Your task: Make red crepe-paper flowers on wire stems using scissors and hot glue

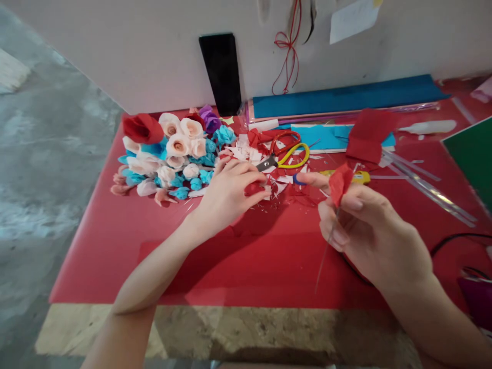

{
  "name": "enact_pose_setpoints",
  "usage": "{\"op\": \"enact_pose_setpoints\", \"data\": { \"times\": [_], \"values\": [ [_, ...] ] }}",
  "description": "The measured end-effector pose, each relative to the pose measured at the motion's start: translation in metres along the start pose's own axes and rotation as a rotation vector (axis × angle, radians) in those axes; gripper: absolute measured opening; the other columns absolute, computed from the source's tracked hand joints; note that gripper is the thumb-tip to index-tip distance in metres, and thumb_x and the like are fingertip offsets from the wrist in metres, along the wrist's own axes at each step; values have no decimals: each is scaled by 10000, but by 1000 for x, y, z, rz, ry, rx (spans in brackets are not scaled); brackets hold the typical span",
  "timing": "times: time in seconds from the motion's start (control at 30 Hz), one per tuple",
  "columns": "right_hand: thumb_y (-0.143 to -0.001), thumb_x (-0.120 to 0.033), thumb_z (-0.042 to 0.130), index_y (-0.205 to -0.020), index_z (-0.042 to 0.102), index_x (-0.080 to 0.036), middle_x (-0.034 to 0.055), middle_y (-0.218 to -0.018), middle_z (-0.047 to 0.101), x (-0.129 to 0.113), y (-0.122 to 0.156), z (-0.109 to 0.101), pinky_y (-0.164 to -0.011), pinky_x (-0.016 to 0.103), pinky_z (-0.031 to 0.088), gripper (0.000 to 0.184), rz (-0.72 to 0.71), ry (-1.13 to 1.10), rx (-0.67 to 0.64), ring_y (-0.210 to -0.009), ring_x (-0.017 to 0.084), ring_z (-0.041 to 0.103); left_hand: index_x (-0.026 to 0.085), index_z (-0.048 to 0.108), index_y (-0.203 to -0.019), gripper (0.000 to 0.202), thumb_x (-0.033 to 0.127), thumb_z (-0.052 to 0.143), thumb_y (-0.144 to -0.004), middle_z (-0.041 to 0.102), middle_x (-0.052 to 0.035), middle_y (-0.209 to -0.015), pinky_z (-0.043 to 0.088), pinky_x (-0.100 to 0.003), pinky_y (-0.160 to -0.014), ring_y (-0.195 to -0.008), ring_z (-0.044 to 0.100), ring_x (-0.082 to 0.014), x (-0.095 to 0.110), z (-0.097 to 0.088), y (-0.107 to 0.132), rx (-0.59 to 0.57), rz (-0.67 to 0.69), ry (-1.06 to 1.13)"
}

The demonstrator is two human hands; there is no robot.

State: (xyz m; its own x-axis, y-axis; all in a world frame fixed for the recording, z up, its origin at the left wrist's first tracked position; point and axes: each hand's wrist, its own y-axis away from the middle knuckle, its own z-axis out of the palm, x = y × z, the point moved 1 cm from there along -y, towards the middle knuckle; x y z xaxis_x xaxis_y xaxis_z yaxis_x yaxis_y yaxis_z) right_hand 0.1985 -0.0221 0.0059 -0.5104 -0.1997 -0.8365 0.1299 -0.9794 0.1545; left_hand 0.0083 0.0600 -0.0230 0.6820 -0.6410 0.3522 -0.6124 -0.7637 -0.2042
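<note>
My right hand (pixel 369 225) pinches a small red crepe-paper flower (pixel 340 183) on a thin wire stem (pixel 322 264) that hangs down below the fingers. Its index finger points left and wears a blue band (pixel 298 179) at the tip. Over the paper scraps, my left hand (pixel 230 192) has its thumb and fingers curled around a red paper piece (pixel 253 188). Just beyond those fingertips lie scissors (pixel 286 156) with one red and one yellow handle. Left of them is a pile of paper flowers (pixel 179 146) in white, blue, red and purple.
A black phone (pixel 221 74) leans on the wall. Blue paper (pixel 342 97), a red paper strip (pixel 369 136), a yellow cutter (pixel 359 177), clear sticks (pixel 430 189) and a white glue bottle (pixel 432 127) lie at the right. The red table covering (pixel 96 256) ends at a wooden edge (pixel 230 333).
</note>
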Motion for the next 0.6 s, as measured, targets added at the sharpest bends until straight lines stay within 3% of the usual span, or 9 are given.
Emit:
{"op": "enact_pose_setpoints", "data": {
  "times": [0.07, 0.1, 0.17, 0.23, 0.33, 0.4, 0.5, 0.6],
  "values": [
    [-783, -251, 664, -601, 658, -238, -35, -537, 542, 1, -1, 1, -390, 184, 387, 182, -4, -3, -11, -419, 69, 499, 172, 636, -724, 233, 319, 523, -863, 626, -5, -665, 454, -348, -824, -705, 583, -146, 3, -2, -1, 36, -48, 120],
    [-782, -251, 667, -611, 665, -234, -36, -531, 539, 1, -1, 1, -390, 182, 383, 172, -1, 0, -15, -418, 68, 498, 172, 630, -769, 194, 279, 505, -873, 616, 8, -654, 481, -303, -747, -625, 568, -115, 4, -3, -1, 53, -84, 234],
    [-780, -237, 668, -628, 677, -223, -34, -542, 557, 3, 0, 3, -387, 182, 378, 152, 6, 14, -23, -410, 63, 493, 194, 584, -1019, 179, 191, 519, -852, 641, -6, -852, 499, -227, -619, -599, 576, -79, 9, -5, 1, 73, -146, 536],
    [-776, -218, 672, -649, 686, -217, -30, -589, 596, 5, 1, 3, -387, 187, 378, 128, 5, 33, -31, -402, 58, 492, 230, 542, -1133, 313, 169, 559, -826, 594, -42, -1103, 530, -226, -686, -774, 622, -100, 16, -8, 4, 62, -139, 815],
    [-791, -206, 663, -667, 689, -222, -40, -567, 595, 9, 4, 4, -398, 189, 379, 128, -37, 109, -64, -401, 53, 493, 241, 641, -1037, 205, 263, 528, -868, 602, -48, -1117, 483, -319, -938, -1058, 571, -176, 28, -13, 10, 44, -44, 1063],
    [-807, -192, 649, -702, 694, -235, -53, -518, 566, 11, 6, 5, -416, 183, 388, 122, -79, 178, -87, -417, 53, 505, 251, 663, -1029, 224, 310, 504, -884, 612, -49, -1104, 450, -361, -996, -1114, 545, -198, 36, -17, 15, 22, 16, 1153],
    [-797, -149, 653, -752, 702, -249, -54, -582, 587, 14, 8, 7, -433, 178, 413, 120, -132, 237, -86, -427, 47, 530, 241, 679, -1007, 198, 278, 561, -852, 614, -62, -1085, 478, -379, -966, -1070, 569, -203, 45, -21, 20, 14, 34, 1126],
    [-761, -110, 678, -741, 699, -225, -43, -653, 607, 15, 9, 11, -432, 174, 431, 119, -156, 279, -76, -424, 49, 558, 236, 691, -933, 150, 205, 623, -803, 623, -63, -1049, 517, -377, -892, -1002, 590, -192, 51, -22, 22, 100, 35, 1028]
  ]
}}
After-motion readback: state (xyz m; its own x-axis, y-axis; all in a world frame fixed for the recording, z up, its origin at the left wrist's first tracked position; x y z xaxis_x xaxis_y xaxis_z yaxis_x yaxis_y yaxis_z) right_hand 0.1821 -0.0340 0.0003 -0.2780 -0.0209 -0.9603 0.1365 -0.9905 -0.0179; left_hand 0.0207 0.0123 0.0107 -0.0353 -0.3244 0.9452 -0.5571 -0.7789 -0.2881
